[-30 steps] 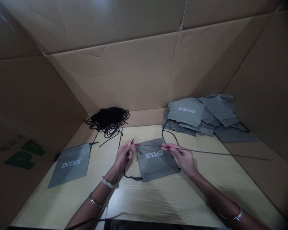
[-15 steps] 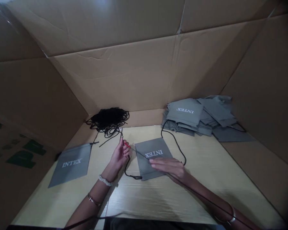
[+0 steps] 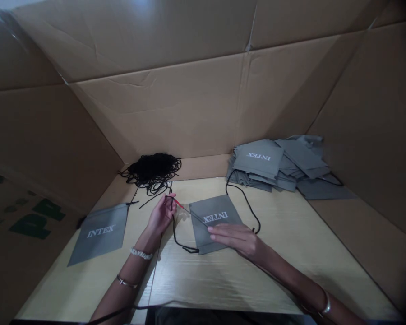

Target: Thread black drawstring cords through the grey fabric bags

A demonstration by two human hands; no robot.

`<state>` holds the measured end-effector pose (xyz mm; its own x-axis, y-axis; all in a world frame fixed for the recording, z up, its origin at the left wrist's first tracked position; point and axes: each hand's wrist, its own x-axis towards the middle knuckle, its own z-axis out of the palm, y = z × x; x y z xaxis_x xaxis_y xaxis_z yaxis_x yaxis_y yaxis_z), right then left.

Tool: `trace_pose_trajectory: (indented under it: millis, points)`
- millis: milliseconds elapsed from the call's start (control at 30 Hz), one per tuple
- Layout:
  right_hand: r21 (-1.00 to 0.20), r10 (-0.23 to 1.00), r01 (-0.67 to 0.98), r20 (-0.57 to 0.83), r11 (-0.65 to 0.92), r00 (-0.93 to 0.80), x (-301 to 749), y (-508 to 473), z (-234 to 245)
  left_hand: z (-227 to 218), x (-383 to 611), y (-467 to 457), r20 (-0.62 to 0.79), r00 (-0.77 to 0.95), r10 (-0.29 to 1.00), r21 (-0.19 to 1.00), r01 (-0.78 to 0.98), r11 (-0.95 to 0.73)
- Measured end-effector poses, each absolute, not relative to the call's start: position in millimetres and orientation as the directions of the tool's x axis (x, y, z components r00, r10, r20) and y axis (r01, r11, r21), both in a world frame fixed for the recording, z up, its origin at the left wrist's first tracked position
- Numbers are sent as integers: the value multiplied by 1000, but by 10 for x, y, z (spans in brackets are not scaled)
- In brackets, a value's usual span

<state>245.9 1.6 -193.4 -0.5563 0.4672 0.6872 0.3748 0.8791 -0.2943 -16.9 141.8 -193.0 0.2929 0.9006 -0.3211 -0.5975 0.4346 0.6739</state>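
A grey INTEX pouch (image 3: 214,215) lies flat on the pale wooden table (image 3: 223,280), its print upside down to me. My right hand (image 3: 235,238) rests on the pouch's near edge, fingers stretched flat. My left hand (image 3: 161,213) is pinched on the red-tipped end of a thin long rod (image 3: 189,211) and a black cord (image 3: 176,234) just left of the pouch. The rod runs under my right hand and along that forearm. The cord loops down to the pouch's near left corner, and another stretch curves off its right side.
A stack of grey pouches (image 3: 277,164) lies at the back right. A tangle of black cords (image 3: 153,169) sits at the back left. One finished-looking grey pouch (image 3: 99,232) lies on the left. Cardboard walls (image 3: 189,104) enclose the table on three sides.
My right hand dropped from holding the rod up at the pouch's top to lying flat on its near edge. The rod swung from pointing right to pointing toward me. My left hand shifted slightly left.
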Motion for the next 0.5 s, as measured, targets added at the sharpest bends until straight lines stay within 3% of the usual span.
trace_pose_trajectory:
  millis: [267, 500]
  points:
    - [-105, 348, 389, 694, 915, -630, 2358, -26, -1772, -1961, -212, 1416, -302, 310, 901, 756, -497, 425]
    - [-21, 309, 419, 709, 908, -634, 2277, -30, -1765, -1951, -163, 1360, -248, 301, 921, 789, -489, 373]
